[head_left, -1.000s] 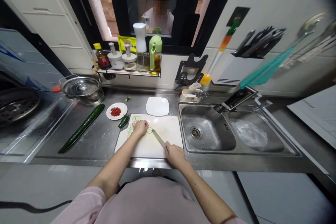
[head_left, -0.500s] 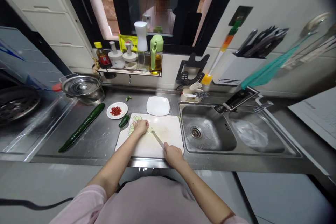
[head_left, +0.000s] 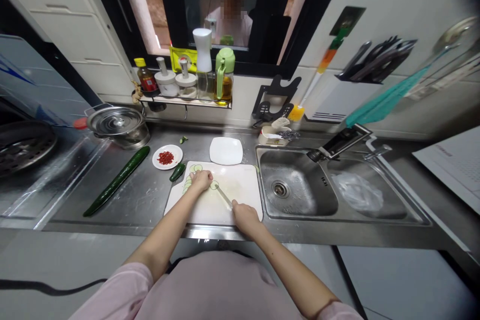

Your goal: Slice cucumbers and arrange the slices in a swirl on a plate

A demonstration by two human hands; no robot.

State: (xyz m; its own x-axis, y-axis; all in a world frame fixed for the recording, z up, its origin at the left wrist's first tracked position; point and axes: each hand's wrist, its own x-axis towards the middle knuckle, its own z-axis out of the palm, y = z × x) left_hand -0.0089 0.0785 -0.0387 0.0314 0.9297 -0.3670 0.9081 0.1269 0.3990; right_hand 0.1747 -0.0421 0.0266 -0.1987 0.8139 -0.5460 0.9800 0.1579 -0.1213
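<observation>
My right hand [head_left: 245, 218] is wrapped round the handle of a kitchen knife [head_left: 224, 195]. The blade points up and left over the white cutting board [head_left: 228, 215], its tip at a pale green cucumber slice [head_left: 214, 185]. Just left of that slice, my left hand [head_left: 201, 180] rests on the board with its fingers drawn together; whatever they may hold is hidden. More thin cucumber slices [head_left: 186, 186] lie overlapping beside and partly under the left hand. A short cucumber piece [head_left: 177, 172] sits on the counter at the board's left edge.
A whole cucumber [head_left: 118, 181] lies on the left, near a lidded steel pot [head_left: 119, 127]. Behind the board are a plate of chopped red pieces [head_left: 155, 162] and a white square plate [head_left: 226, 151]. The steel sink [head_left: 300, 202] adjoins on the right. Bottles stand on a wall shelf [head_left: 202, 103].
My right hand and the knife have shifted slightly up and left, the tip reaching further onto the cucumber slice. My left hand stays nearly still.
</observation>
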